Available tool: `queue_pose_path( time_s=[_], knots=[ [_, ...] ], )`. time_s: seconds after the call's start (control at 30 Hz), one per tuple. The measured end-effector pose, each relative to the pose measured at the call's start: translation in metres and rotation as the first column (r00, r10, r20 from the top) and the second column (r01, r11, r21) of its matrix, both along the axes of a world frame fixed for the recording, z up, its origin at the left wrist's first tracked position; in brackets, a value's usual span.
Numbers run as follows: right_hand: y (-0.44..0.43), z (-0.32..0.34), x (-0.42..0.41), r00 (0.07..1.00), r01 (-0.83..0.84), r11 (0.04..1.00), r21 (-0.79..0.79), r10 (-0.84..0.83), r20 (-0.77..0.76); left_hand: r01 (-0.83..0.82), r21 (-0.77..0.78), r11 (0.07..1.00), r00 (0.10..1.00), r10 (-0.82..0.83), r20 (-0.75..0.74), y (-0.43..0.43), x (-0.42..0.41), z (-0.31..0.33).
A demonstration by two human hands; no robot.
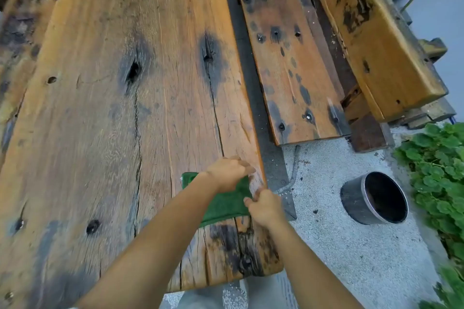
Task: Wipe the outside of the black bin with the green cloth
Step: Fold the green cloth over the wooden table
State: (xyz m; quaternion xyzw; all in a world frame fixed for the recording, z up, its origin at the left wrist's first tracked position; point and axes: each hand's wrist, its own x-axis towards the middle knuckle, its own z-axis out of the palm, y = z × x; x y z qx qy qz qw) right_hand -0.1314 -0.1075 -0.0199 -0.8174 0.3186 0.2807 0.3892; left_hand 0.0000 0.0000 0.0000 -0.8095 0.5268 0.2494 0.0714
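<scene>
Bare forearms are stretched forward from the bottom edge over a broad, weathered wooden table [105, 113], stained dark around its knots and cracked along the grain. A wooden bench [288, 63] is set to its right, with concrete ground [339, 246] below and leafy green plants [442, 173] at the far right. The black bin [374, 198] is seen lying on its side on the concrete, well apart from the table — its open mouth turned toward the plants. The green cloth [226, 203] is spread flat near the table's right edge. The left hand [227, 170] is curled over the cloth's far edge; the right hand [263, 206] is closed, pinching its near right corner.
</scene>
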Motion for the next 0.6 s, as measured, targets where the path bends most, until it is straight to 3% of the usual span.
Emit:
queue_pose_path(
  time_s=[0.37,0.6],
  knots=[
    [0.028,-0.026,-0.013,0.967,0.254,0.966,-0.042,-0.253,0.01,0.151,0.116,0.982,0.988,-0.145,-0.058,-0.015,0.02,-0.029],
    [0.051,-0.017,-0.016,0.932,0.351,0.936,-0.015,-0.347,0.107,0.125,0.075,0.989,0.992,-0.124,-0.019,-0.005,0.024,-0.023]
  ],
)
